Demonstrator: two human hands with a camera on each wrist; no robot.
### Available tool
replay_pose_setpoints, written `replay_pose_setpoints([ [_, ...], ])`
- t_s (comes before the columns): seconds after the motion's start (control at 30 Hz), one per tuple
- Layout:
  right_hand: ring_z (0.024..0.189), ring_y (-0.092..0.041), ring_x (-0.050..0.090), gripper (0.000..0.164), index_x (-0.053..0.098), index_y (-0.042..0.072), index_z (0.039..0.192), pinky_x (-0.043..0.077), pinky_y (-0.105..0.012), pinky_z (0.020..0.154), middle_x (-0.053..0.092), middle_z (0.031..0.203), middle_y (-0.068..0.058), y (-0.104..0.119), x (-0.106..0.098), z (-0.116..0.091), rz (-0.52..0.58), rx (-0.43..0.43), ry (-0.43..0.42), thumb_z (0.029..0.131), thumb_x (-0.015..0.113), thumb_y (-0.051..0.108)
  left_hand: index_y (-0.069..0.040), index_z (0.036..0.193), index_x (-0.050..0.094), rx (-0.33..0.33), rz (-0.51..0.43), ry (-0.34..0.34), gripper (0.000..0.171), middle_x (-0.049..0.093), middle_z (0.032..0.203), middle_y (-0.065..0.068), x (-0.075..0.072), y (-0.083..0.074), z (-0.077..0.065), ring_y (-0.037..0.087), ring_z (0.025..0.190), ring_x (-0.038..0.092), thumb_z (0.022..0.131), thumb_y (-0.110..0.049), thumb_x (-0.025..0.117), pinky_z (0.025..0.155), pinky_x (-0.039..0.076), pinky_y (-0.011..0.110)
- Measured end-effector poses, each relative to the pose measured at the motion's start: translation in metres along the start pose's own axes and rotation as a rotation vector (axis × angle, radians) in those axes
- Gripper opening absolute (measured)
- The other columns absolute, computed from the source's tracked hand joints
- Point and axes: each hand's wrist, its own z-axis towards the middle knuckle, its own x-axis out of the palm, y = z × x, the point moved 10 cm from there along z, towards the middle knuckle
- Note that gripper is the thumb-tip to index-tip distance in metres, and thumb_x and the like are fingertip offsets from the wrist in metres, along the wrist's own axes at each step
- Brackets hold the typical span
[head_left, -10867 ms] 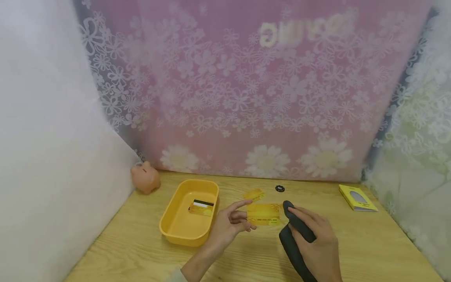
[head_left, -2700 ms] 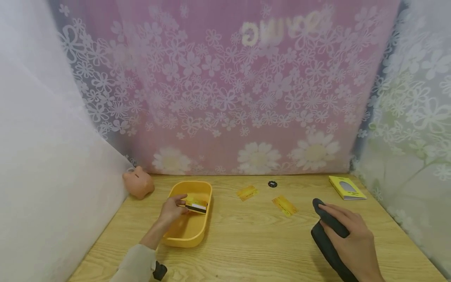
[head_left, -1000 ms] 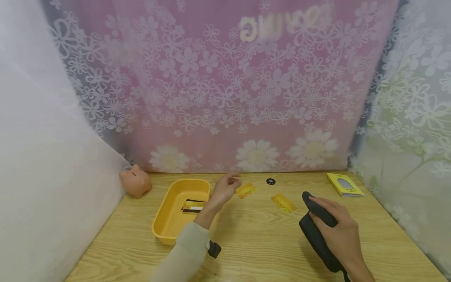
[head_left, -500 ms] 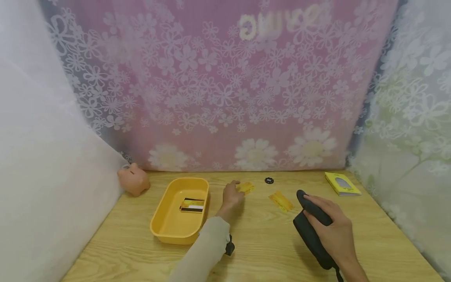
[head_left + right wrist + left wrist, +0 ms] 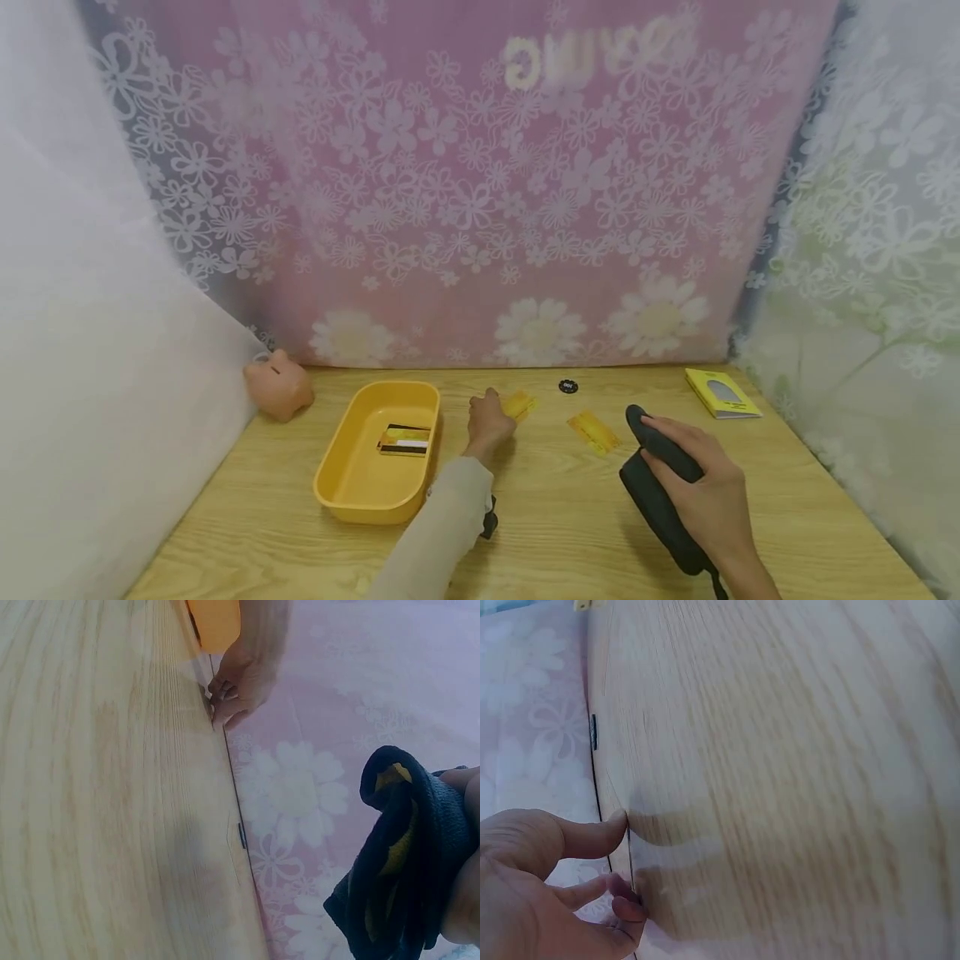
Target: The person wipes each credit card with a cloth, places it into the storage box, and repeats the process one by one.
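Observation:
In the head view, my left hand [image 5: 489, 423] is at a gold card [image 5: 520, 406] lying on the table. The left wrist view shows its thumb [image 5: 607, 834] and fingertips [image 5: 628, 900] pinching the card at opposite edges, seen almost edge-on. A second gold card [image 5: 594, 431] lies flat to the right. My right hand [image 5: 716, 500] grips a dark, soft pouch [image 5: 667, 517] that gapes toward the cards; the right wrist view shows yellow inside this pouch [image 5: 397, 855]. A few cards [image 5: 405, 439] with black stripes lie in a yellow-orange tray [image 5: 330, 475].
A black poker chip [image 5: 568, 387] lies near the back edge. The yellow booklet [image 5: 723, 394] is at the back right, and an orange piggy bank [image 5: 278, 387] stands at the back left. A flowered curtain [image 5: 450, 208] hangs behind the table.
My left hand earlier held a card beside the pouch, then reached into the tray. Since then it has moved right to the card on the table. The right hand has shifted slightly left, still gripping the pouch.

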Motion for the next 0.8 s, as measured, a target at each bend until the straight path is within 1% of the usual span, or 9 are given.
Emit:
replay_pose_setpoints([
  [0.1,0.121,0.007,0.052,0.060,0.074,0.019,0.132,0.041,-0.002,0.097,0.070,0.130,-0.005,-0.002,0.001,-0.001,0.001,0.004,0.007,0.080,0.085,-0.009,0.005,0.119,0.057,-0.035,-0.005,0.028,0.043,0.052,0.103,0.022,-0.004,0.002,-0.003,0.033,0.088,0.055,0.081,0.001,0.076,0.075,0.054,0.046],
  [0.27,0.121,0.008,0.052,0.060,0.074,0.018,0.132,0.040,-0.003,0.098,0.070,0.131,-0.006,-0.002,0.004,-0.003,0.003,0.002,0.019,0.079,0.085,-0.009,0.004,0.109,0.062,-0.067,-0.016,0.053,0.035,0.049,0.108,0.022,-0.004,0.008,-0.007,0.031,0.090,0.050,0.078,-0.001,0.076,0.075,0.050,0.042],
  [0.33,0.122,0.008,0.051,0.060,0.074,0.018,0.131,0.040,-0.003,0.098,0.070,0.131,-0.006,-0.001,0.005,-0.004,0.003,-0.002,0.022,0.079,0.085,-0.009,0.003,0.111,0.066,-0.047,0.012,0.049,0.032,0.049,0.112,0.022,-0.003,0.008,-0.009,0.032,0.093,0.049,0.080,-0.004,0.074,0.076,0.050,0.042],
  [0.4,0.121,0.008,0.051,0.060,0.074,0.018,0.131,0.040,-0.003,0.098,0.070,0.131,-0.006,-0.001,0.005,-0.004,0.003,-0.003,0.024,0.079,0.086,-0.009,0.004,0.116,0.067,0.000,0.071,0.032,0.034,0.050,0.111,0.023,-0.002,0.006,-0.013,0.033,0.092,0.049,0.083,-0.005,0.072,0.075,0.049,0.043],
  [0.47,0.121,0.008,0.051,0.061,0.074,0.019,0.131,0.040,-0.002,0.098,0.070,0.131,-0.005,0.000,0.006,-0.005,-0.002,-0.001,0.025,0.079,0.086,-0.009,0.003,0.123,0.065,0.050,0.137,0.009,0.039,0.054,0.105,0.021,-0.002,0.003,-0.017,0.033,0.089,0.051,0.085,-0.007,0.071,0.073,0.050,0.044],
  [0.53,0.121,0.008,0.052,0.061,0.074,0.019,0.132,0.040,-0.002,0.098,0.070,0.131,-0.004,0.001,0.006,-0.006,-0.001,-0.001,0.025,0.079,0.086,-0.009,0.002,0.127,0.062,0.098,0.164,-0.015,0.043,0.059,0.093,0.018,-0.005,-0.002,-0.023,0.031,0.079,0.054,0.084,-0.004,0.070,0.067,0.050,0.043],
  [0.6,0.121,0.008,0.052,0.061,0.074,0.019,0.132,0.040,-0.003,0.098,0.070,0.131,-0.004,0.003,0.007,-0.006,0.003,-0.006,0.029,0.079,0.086,-0.009,0.001,0.129,0.062,0.127,0.150,-0.029,0.047,0.061,0.085,0.014,-0.008,-0.005,-0.028,0.028,0.072,0.055,0.082,0.001,0.070,0.061,0.049,0.042],
  [0.67,0.121,0.007,0.052,0.061,0.074,0.019,0.132,0.040,-0.003,0.099,0.070,0.131,-0.004,0.005,0.009,-0.006,0.009,-0.015,0.034,0.079,0.086,-0.009,0.001,0.130,0.064,0.138,0.117,-0.033,0.050,0.065,0.083,0.013,-0.013,-0.007,-0.033,0.026,0.069,0.058,0.080,0.004,0.070,0.058,0.051,0.041],
  [0.8,0.122,0.006,0.052,0.062,0.074,0.019,0.132,0.039,-0.003,0.100,0.070,0.130,-0.007,0.010,0.012,-0.006,0.019,-0.041,0.041,0.078,0.086,-0.010,0.000,0.134,0.066,0.136,0.013,-0.023,0.056,0.072,0.106,0.017,-0.022,-0.007,-0.041,0.027,0.088,0.065,0.079,0.010,0.067,0.071,0.057,0.043],
])
